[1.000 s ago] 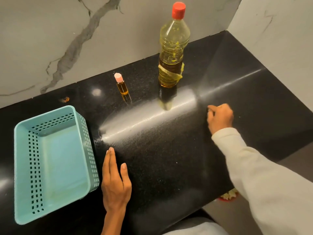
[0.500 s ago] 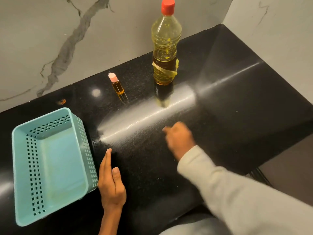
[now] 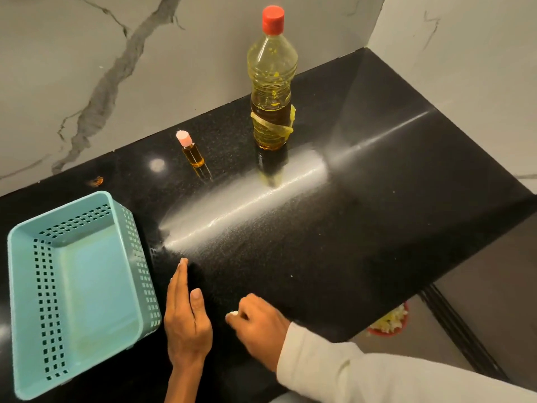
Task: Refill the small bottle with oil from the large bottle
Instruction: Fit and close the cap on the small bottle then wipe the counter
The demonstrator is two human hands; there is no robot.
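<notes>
The large oil bottle (image 3: 272, 82) stands upright at the back of the black counter (image 3: 377, 228), red cap on, partly filled with yellow oil. To its left stands the small bottle (image 3: 192, 151), which has a pink cap and amber oil inside. My left hand (image 3: 186, 321) rests on the counter near the front edge, fingers straight and together. My right hand (image 3: 258, 327) lies just right of it with curled fingers, and a small white scrap (image 3: 233, 313) shows at its fingertips. Both hands are far from the bottles.
A teal perforated plastic basket (image 3: 139, 248) sits at the front left, touching nothing else. Marble walls close the back and right side. Past the counter's right edge, a red bowl (image 3: 389, 322) sits on the floor below.
My right hand has swept from the right middle of the counter leftward and toward me, ending beside my left hand. The left hand has tipped more onto its edge.
</notes>
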